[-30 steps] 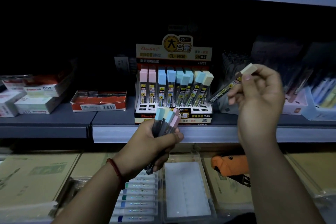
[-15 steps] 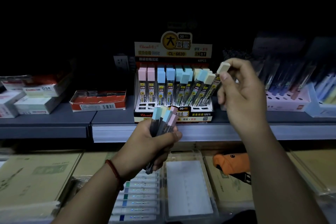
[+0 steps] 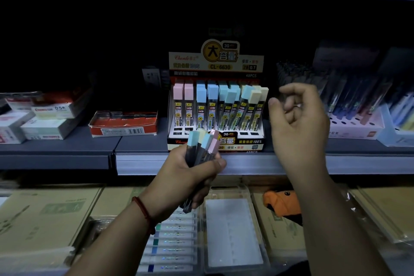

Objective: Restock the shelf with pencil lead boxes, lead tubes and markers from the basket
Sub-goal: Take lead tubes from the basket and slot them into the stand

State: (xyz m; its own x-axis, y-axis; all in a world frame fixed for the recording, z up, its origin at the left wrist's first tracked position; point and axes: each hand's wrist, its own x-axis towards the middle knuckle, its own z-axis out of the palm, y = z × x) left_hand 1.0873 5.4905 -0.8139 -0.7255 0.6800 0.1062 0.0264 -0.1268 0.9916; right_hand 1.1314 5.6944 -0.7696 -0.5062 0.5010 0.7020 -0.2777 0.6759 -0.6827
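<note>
Lead tubes (image 3: 202, 145): a bundle stands upright in my left grip (image 3: 186, 177). Fingers and thumb are wrapped round the dark barrels. Caps in teal, pale yellow and pink show above the fist; barrel ends poke out below it. Red thread band (image 3: 143, 210) on that wrist.

Left grip is held in front of the shelf (image 3: 67, 143) edge. Display box (image 3: 246, 141) sits on the shelf directly beyond it, its header card marked CL-6630, 2B 0.7, 48PCS.

Shelved tubes (image 3: 212, 107) stand in rows in the box. 2 pink caps are at the end farthest from my right grip (image 3: 298, 123), then blue and teal, with pale yellow nearest it. Those nearer the right grip lean.

Right grip is raised just beside the box's yellow-cap end, not touching it. Fingers loosely curled, thumb out, nothing held. Slightly blurred.

Pen rack (image 3: 349, 96) stands beyond the right grip. Open red carton (image 3: 123, 123) and white boxes (image 3: 51, 127) sit on the shelf, well out past the left grip.

Below both grips, on a lower level: clear plastic case (image 3: 233, 226) and, under my right forearm, an orange object (image 3: 282, 203) I cannot identify.
</note>
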